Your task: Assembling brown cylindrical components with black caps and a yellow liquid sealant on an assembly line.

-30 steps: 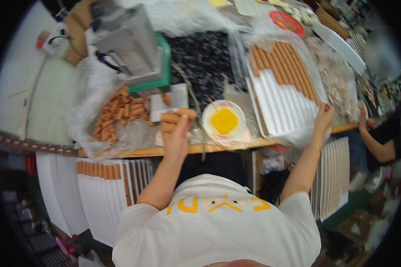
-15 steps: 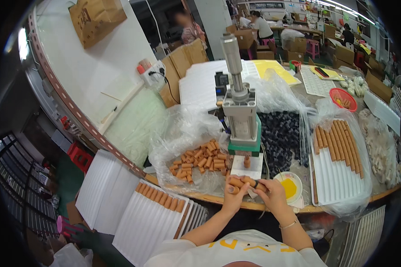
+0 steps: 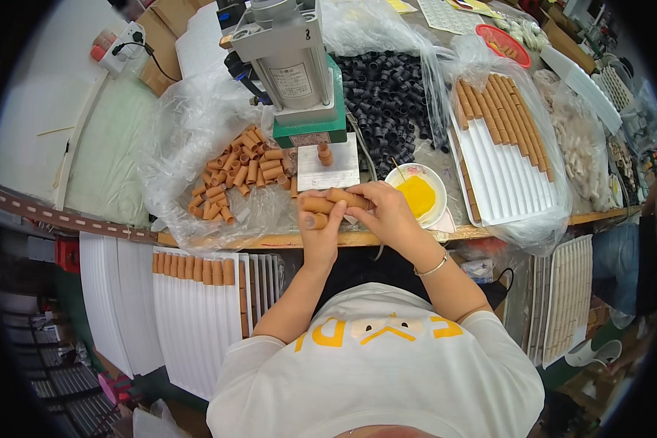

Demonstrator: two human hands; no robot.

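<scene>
Just in front of the press plate, my two hands work close together at the bench edge. My left hand (image 3: pixel 320 237) is closed around a few brown ribbed tubes (image 3: pixel 315 205), one with its open end toward me. Another brown tube (image 3: pixel 345 197) lies across the top, its right end in the fingers of my right hand (image 3: pixel 393 212). Fingers partly hide that end. One short brown piece (image 3: pixel 325 154) stands upright on the metal plate (image 3: pixel 312 177) of the bench press (image 3: pixel 292 80). Left of it lies a loose pile of brown tubes (image 3: pixel 252 173).
Small black rings (image 3: pixel 379 102) are heaped right of the press. A dish of yellow paste (image 3: pixel 418 196) with a stick sits by my right hand. White ribbed trays with brown tubes lie at right (image 3: pixel 504 197) and lower left (image 3: pixel 197 314). A red basket (image 3: pixel 482 31) stands far right.
The view has tipped down and nearer the bench. A black ring seen on the tube between my hands earlier is now out of sight; both hands still grip the tubes.
</scene>
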